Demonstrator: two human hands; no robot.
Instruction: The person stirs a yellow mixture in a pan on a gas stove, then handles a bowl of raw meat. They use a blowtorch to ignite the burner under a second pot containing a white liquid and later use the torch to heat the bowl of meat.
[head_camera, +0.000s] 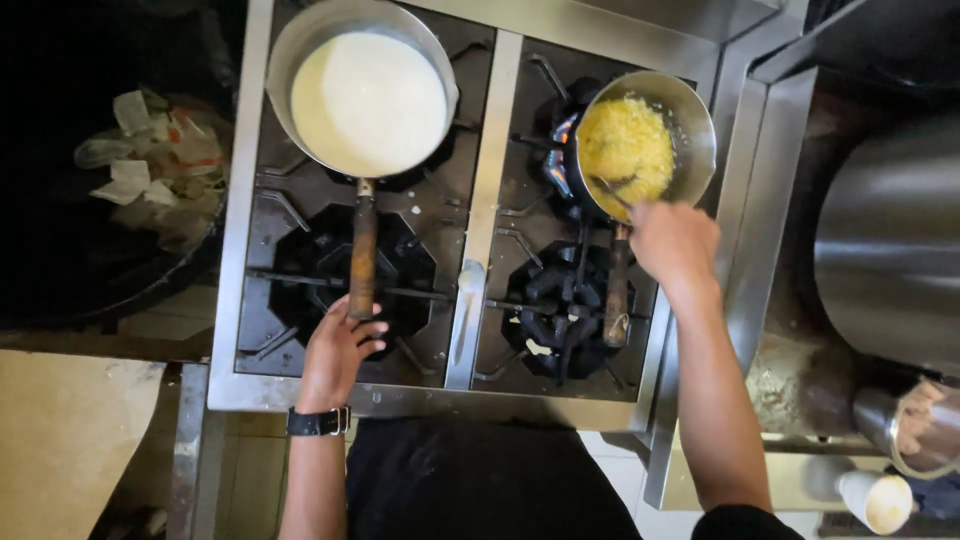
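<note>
Two pans going on the four-burner stove (480, 200), one hand on each.

Right hand (672, 240) is closed around a utensil (612, 190) (spoon or fork, can't tell) dipped into the yellow crumbly mix (625, 145) in the small saucepan (690, 120) on the far right burner, flame lit under it. Left hand (338, 350) is curled loosely on the tip of the wooden handle (362, 250) of the bigger pan of white liquid (368, 100), far left burner. Looks like the stirring stage to me; next move probably needs a firmer grip on that handle before any lifting or tilting, since the pan's pretty full.
</note>
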